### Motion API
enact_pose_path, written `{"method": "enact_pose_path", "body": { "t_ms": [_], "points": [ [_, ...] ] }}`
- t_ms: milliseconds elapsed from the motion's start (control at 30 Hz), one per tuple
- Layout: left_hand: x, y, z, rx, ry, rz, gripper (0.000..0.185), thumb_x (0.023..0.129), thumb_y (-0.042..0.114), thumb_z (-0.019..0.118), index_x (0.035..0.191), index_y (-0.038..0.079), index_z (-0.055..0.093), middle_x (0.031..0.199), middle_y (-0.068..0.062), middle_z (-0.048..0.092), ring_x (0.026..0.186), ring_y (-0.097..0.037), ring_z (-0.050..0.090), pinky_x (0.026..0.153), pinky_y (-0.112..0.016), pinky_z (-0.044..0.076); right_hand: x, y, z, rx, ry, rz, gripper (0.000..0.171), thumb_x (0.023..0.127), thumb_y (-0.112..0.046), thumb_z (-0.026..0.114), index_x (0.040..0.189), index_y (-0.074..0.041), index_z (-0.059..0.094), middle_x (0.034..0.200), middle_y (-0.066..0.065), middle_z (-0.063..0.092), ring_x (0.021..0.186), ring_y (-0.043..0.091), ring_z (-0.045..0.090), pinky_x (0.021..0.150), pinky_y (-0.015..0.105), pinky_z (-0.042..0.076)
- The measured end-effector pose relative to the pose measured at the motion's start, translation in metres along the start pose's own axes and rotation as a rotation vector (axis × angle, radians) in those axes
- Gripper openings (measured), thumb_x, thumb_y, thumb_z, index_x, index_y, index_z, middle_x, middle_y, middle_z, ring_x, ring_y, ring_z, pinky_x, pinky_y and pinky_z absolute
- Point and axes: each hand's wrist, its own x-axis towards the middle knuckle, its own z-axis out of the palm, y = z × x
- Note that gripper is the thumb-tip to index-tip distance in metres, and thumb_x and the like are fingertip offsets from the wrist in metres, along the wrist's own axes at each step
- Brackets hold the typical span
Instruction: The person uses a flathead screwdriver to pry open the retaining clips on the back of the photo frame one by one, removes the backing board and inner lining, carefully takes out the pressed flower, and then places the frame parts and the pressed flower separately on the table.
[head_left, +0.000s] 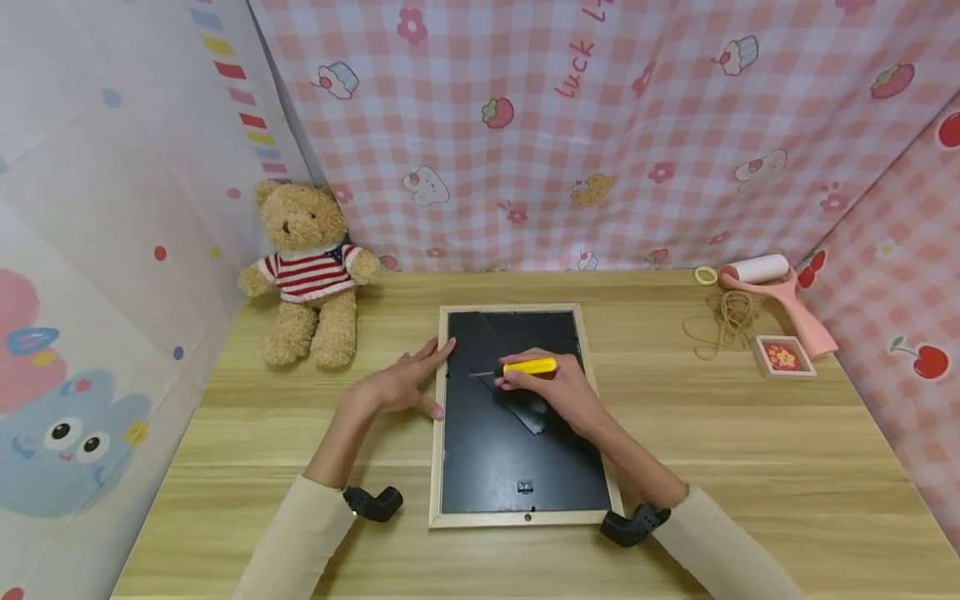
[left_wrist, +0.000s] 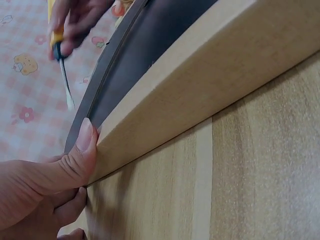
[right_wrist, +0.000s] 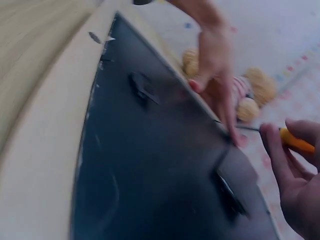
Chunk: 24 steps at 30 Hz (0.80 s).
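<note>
The right hand (head_left: 558,387) pinches a yellow-handled screwdriver (head_left: 525,367), its metal tip aimed toward the left hand (head_left: 405,385) over the black backing of the picture frame (head_left: 517,521). The left hand lies spread, fingers straight, pressing the frame's left edge on the surface (head_left: 750,467).

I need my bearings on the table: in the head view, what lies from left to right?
Teddy bear → left hand → picture frame → right hand holding screwdriver → string → small box.
</note>
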Motion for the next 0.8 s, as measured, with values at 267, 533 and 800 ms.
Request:
{"method": "enact_pose_path", "body": {
  "t_ms": [267, 533, 800],
  "points": [
    [0.006, -0.013, 0.002, -0.017, 0.003, 0.004, 0.132, 0.079, 0.053, 0.093, 0.176, 0.041, 0.006, 0.185, -0.014, -0.007, 0.160, -0.068, -0.003, 0.129, -0.081, 0.010, 0.021, 0.006, 0.024, -0.038, 0.040, 0.003, 0.028, 0.103, -0.012, 0.078, 0.128, 0.001, 0.079, 0.117, 0.017, 0.083, 0.103, 0.021, 0.083, 0.097, 0.022, 0.062],
    [0.005, -0.013, 0.003, -0.011, 0.008, 0.003, 0.130, 0.080, 0.053, 0.092, 0.176, 0.042, 0.006, 0.185, -0.014, -0.007, 0.160, -0.067, -0.002, 0.128, -0.081, 0.011, 0.027, 0.010, 0.032, -0.049, 0.076, -0.007, 0.025, 0.103, -0.015, 0.079, 0.121, 0.002, 0.082, 0.114, 0.017, 0.084, 0.099, 0.024, 0.084, 0.099, 0.025, 0.063],
    [-0.001, -0.001, 0.002, 0.008, 0.006, -0.012, 0.127, 0.086, 0.040, 0.092, 0.177, 0.038, 0.004, 0.185, -0.014, -0.008, 0.160, -0.068, -0.002, 0.129, -0.080, 0.011, 0.032, 0.013, 0.034, -0.087, 0.072, -0.047, 0.024, 0.104, -0.013, 0.077, 0.121, 0.003, 0.082, 0.110, 0.016, 0.084, 0.097, 0.023, 0.084, 0.098, 0.026, 0.063]
  ]
}}
